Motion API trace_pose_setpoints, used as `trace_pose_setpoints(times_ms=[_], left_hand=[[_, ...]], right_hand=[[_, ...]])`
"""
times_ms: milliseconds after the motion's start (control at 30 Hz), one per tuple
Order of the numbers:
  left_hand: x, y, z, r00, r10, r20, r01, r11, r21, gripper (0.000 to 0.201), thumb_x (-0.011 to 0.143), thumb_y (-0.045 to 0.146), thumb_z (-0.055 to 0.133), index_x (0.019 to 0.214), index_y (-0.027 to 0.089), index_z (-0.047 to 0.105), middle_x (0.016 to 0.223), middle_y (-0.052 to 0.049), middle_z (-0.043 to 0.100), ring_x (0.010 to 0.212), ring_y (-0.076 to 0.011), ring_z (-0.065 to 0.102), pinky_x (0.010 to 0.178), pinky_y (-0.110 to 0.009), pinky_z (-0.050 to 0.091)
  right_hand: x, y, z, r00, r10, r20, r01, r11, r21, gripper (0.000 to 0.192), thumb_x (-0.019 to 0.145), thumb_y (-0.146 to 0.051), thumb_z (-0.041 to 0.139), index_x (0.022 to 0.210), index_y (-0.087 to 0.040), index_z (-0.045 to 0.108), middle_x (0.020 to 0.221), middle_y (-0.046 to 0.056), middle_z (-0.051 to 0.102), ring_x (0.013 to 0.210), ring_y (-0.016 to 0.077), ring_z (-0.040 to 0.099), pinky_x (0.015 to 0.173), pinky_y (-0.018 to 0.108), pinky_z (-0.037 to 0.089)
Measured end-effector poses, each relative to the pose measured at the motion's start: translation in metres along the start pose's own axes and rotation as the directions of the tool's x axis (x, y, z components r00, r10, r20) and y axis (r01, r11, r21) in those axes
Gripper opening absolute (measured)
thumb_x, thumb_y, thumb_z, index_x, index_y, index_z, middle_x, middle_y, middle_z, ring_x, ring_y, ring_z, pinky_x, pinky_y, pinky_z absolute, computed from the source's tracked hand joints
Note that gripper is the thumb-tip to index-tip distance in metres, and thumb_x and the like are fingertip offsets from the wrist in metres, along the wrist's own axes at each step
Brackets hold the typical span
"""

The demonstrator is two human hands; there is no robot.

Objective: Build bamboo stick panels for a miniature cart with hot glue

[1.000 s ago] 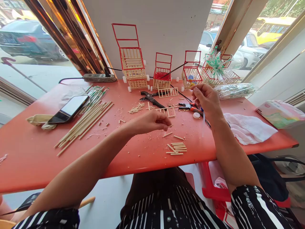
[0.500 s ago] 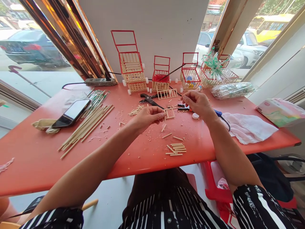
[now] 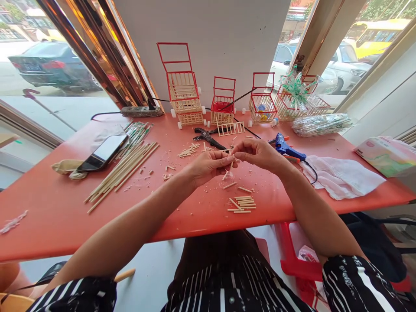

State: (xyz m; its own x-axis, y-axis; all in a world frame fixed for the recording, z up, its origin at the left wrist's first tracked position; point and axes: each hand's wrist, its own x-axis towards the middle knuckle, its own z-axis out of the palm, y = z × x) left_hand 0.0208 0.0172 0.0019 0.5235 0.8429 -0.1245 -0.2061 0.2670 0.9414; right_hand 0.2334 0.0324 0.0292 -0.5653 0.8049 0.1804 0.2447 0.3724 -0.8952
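Just above the middle of the table, my left hand (image 3: 211, 165) is closed, pinching a small frame of wooden sticks (image 3: 232, 165). My right hand (image 3: 255, 152) meets it from the right, its thumb and fingers pressed together at the frame's upper part. Whatever those fingertips pinch is too small and hidden to name. Below the hands lie loose short sticks (image 3: 245, 203), several in a row. Behind them are black-handled pliers (image 3: 208, 138) and a ladder-shaped stick panel (image 3: 231, 128). A blue glue gun (image 3: 287, 148) rests to the right of my right hand.
Miniature stick carts with red handles (image 3: 185, 95) stand along the wall. Leftward lie long sticks (image 3: 121, 175), a phone (image 3: 103, 152) and a power strip (image 3: 141, 112). A white cloth (image 3: 344, 175), a tissue pack (image 3: 386, 155) and a plastic-wrapped bundle (image 3: 321, 124) occupy the right.
My right hand has moved left and down to the small frame, bringing the glue gun fully into sight. The left hand has raised the frame slightly and turned it.
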Motion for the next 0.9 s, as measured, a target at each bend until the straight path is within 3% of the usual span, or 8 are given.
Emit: trace_pose_setpoints(times_ms=[133,333,467,567,633,700,800,900], left_hand=[[0.000,0.000,0.000,1.000,0.026,0.001,-0.026,0.999,0.019,0.054,0.055,0.055,0.103,0.069,0.014,0.071,0.073,-0.004,0.072,0.061,-0.0075,0.055,0.061,-0.023,0.044],[-0.001,0.002,0.000,0.987,0.146,-0.074,-0.132,0.977,0.170,0.052,0.057,0.055,0.101,0.080,0.015,0.077,0.076,-0.005,0.076,0.060,-0.0080,0.054,0.059,-0.024,0.038],[-0.001,0.002,0.002,0.979,0.193,-0.072,-0.169,0.952,0.253,0.047,0.061,0.054,0.097,0.077,0.015,0.076,0.075,-0.005,0.076,0.060,-0.0087,0.053,0.058,-0.025,0.037],[0.001,-0.001,0.001,0.968,0.218,-0.124,-0.177,0.943,0.282,0.045,0.061,0.053,0.095,0.077,0.015,0.076,0.071,-0.003,0.071,0.059,-0.0092,0.051,0.057,-0.025,0.037],[0.003,-0.003,-0.001,0.958,0.235,-0.162,-0.178,0.936,0.305,0.044,0.061,0.051,0.094,0.077,0.015,0.075,0.066,-0.001,0.067,0.058,-0.0093,0.051,0.056,-0.025,0.037],[0.004,-0.004,-0.002,0.952,0.250,-0.176,-0.184,0.928,0.325,0.042,0.061,0.050,0.093,0.077,0.016,0.075,0.064,0.000,0.064,0.057,-0.0092,0.050,0.056,-0.026,0.036],[0.003,-0.003,-0.003,0.946,0.272,-0.176,-0.201,0.920,0.337,0.041,0.063,0.050,0.092,0.077,0.016,0.074,0.063,0.001,0.062,0.057,-0.0091,0.049,0.056,-0.026,0.037],[0.000,-0.001,-0.002,0.941,0.287,-0.177,-0.222,0.922,0.316,0.044,0.063,0.052,0.093,0.076,0.016,0.072,0.064,0.001,0.064,0.057,-0.0091,0.050,0.056,-0.026,0.038]], right_hand=[[0.000,0.000,0.000,1.000,0.003,0.005,-0.003,1.000,-0.010,0.029,0.090,-0.046,0.075,0.091,-0.018,0.067,0.077,0.002,0.072,0.065,0.0113,0.058,0.057,0.025,0.040],[0.000,-0.005,0.005,0.999,-0.007,-0.039,0.008,0.999,0.032,0.031,0.088,-0.047,0.076,0.089,-0.019,0.064,0.081,0.003,0.073,0.074,0.0148,0.067,0.064,0.027,0.048],[0.000,-0.007,0.003,0.995,-0.024,-0.095,0.020,0.999,-0.042,0.030,0.089,-0.047,0.074,0.089,-0.019,0.066,0.073,0.000,0.065,0.063,0.0110,0.056,0.057,0.025,0.043],[0.000,-0.002,-0.013,0.968,-0.048,-0.246,0.013,0.990,-0.142,0.028,0.090,-0.046,0.072,0.094,-0.019,0.069,0.075,0.000,0.065,0.063,0.0115,0.055,0.059,0.025,0.045],[-0.002,0.003,-0.033,0.905,-0.068,-0.419,-0.052,0.962,-0.268,0.024,0.090,-0.042,0.069,0.095,-0.018,0.070,0.083,0.003,0.071,0.069,0.0143,0.061,0.065,0.028,0.049],[-0.008,0.008,-0.056,0.801,-0.066,-0.595,-0.217,0.894,-0.392,0.020,0.090,-0.038,0.066,0.093,-0.019,0.071,0.084,0.005,0.073,0.075,0.0182,0.066,0.071,0.031,0.052],[-0.026,0.009,-0.089,0.724,0.036,-0.689,-0.520,0.685,-0.510,0.019,0.091,-0.036,0.064,0.095,-0.020,0.075,0.089,0.008,0.078,0.084,0.0238,0.072,0.083,0.038,0.055],[-0.047,0.006,-0.108,0.710,0.128,-0.692,-0.664,0.450,-0.598,0.024,0.092,-0.036,0.062,0.103,-0.021,0.078,0.099,0.012,0.081,0.094,0.0298,0.074,0.086,0.042,0.055]])
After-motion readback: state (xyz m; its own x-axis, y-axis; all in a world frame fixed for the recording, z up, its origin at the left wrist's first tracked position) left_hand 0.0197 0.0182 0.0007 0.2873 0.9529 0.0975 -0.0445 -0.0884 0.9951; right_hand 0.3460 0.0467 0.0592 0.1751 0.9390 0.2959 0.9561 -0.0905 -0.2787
